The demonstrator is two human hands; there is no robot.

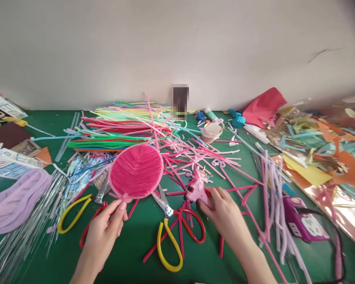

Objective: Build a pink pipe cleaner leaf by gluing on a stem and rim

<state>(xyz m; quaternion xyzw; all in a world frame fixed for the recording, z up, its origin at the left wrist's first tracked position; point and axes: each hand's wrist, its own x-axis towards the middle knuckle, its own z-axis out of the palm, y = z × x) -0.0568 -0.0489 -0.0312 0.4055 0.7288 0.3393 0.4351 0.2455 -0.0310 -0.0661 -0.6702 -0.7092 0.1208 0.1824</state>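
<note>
My left hand [108, 221] pinches the bottom of a round pink pipe-cleaner fan [136, 171], a deep-pink ribbed disc with a paler rim, and holds it up over the table. My right hand [220, 211] has its fingers closed on a light-pink pipe-cleaner piece [197, 191] of irregular shape, whose exact kind is unclear. Between the hands lies a pair of scissors [166, 211] with one yellow and one red handle. Another pair of scissors [100, 197] is partly covered by the fan and my left hand. Cut deep-pink pipe cleaners [180, 230] lie around them.
Bundled coloured pipe cleaners [115, 132] lie towards the wall. A paper cup [211, 132] stands behind loose pink strips. Metal wires [29, 225] and a lilac coil [17, 201] are on the left; a purple device with a cord [304, 219] and paper scraps [328, 142] are right.
</note>
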